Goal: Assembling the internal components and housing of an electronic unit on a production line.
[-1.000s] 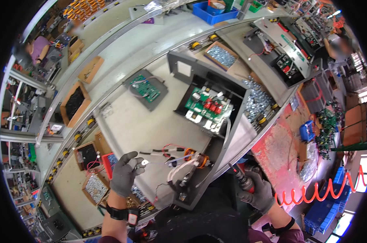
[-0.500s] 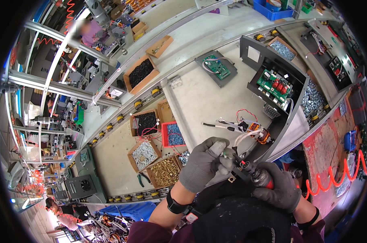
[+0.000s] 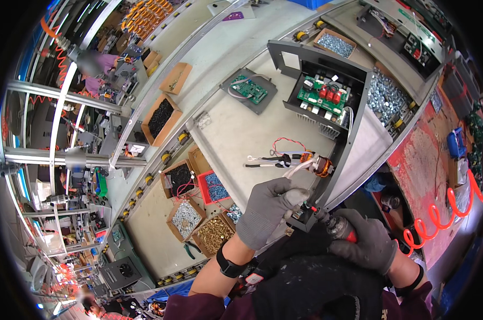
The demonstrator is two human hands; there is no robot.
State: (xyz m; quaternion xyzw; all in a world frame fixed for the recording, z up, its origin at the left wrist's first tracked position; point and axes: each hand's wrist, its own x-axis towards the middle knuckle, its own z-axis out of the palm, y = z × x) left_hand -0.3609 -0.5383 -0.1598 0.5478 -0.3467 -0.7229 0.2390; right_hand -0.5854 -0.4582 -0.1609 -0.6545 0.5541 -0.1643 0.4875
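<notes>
A dark metal chassis [image 3: 357,114] stands at a slant in front of me, holding a green circuit board [image 3: 322,96] with red parts. Lower in it sits a copper-wound coil [image 3: 322,166], with white and black cables reaching left. My left hand [image 3: 265,210], in a grey glove, is closed at the near end of the chassis, thumb and fingers pinched. Whatever lies between those fingertips is hidden. My right hand [image 3: 366,242], also gloved, grips a black and red power screwdriver [image 3: 341,228]. Its tip points left at the near end panel; whether they touch, I cannot tell.
Left of my hands are boxes of brass fasteners [image 3: 213,234], silver fasteners [image 3: 185,220] and a red bin [image 3: 212,186] of bluish screws. Green-handled pliers [image 3: 191,249] lie beside them. A board on a grey plate [image 3: 249,92] lies beyond. An orange coiled hose [image 3: 438,226] hangs at right.
My view has shifted, so the chassis and boxes appear further left and mostly higher. The screwdriver's tip now sits by the end panel. Both hands stay near the chassis end, the right still gripping the screwdriver.
</notes>
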